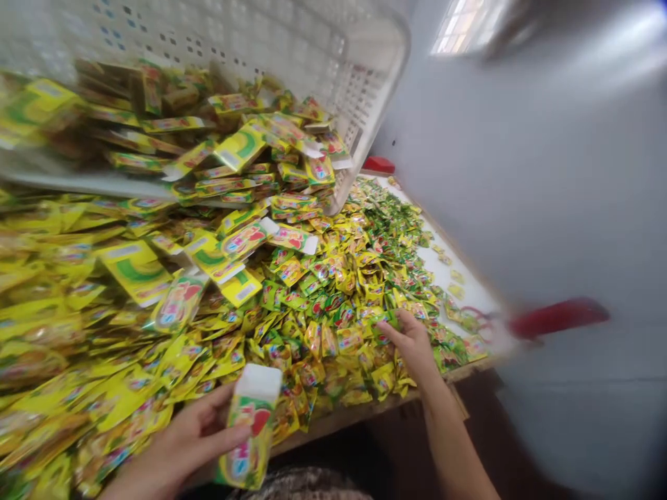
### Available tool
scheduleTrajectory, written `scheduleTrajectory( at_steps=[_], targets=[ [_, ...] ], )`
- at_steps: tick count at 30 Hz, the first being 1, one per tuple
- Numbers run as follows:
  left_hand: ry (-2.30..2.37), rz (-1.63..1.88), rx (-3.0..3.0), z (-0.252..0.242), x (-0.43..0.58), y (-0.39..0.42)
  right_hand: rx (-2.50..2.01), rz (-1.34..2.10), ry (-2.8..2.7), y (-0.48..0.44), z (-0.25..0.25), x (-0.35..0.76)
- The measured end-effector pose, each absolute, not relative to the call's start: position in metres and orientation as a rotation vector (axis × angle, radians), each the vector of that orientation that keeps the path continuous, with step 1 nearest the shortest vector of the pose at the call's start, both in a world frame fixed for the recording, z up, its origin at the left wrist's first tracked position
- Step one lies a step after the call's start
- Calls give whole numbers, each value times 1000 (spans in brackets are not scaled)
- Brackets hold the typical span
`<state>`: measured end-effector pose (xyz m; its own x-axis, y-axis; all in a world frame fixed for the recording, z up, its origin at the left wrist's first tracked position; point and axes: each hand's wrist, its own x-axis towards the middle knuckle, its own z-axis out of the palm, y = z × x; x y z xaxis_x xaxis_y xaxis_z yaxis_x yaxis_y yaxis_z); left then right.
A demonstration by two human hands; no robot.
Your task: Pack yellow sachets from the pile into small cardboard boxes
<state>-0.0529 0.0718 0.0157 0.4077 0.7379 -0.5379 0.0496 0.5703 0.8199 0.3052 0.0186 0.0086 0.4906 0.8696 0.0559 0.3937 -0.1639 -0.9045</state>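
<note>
My left hand [201, 437] is closed around a small yellow and green carton [250, 430], its white end flap uppermost, near the table's front edge. To the right, my right hand [414, 344] reaches into the heap of small yellow and green wrapped packets [338, 278]. Its thumb and forefinger are at a green packet [386, 323], and the other fingers are partly hidden. Several flat cartons [244, 238] lie on the heap in front of the basket.
A white perforated basket [365, 90], tilted and full of cartons, stands at the upper left. A red-handled tool [560, 318] sticks out past the table's right edge [469, 278]. A red object [379, 164] sits at the far corner, beside a grey wall.
</note>
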Motion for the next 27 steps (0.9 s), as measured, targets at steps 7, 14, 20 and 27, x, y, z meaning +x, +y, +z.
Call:
scheduleTrajectory(
  at_steps=[7,14,20,27],
  targets=[
    [1095,589,856,4,-71,74,-1402,1365,-901,7,-1,224],
    [1092,749,636,-2,-109,68,-1381,1283,-1105,2,-9,188],
    [1088,731,591,-5,-108,54,-1374,1116,-1301,-7,-8,178],
    [1057,721,653,-11,-118,38,-1578,796,-1265,-17,-14,151]
  ],
)
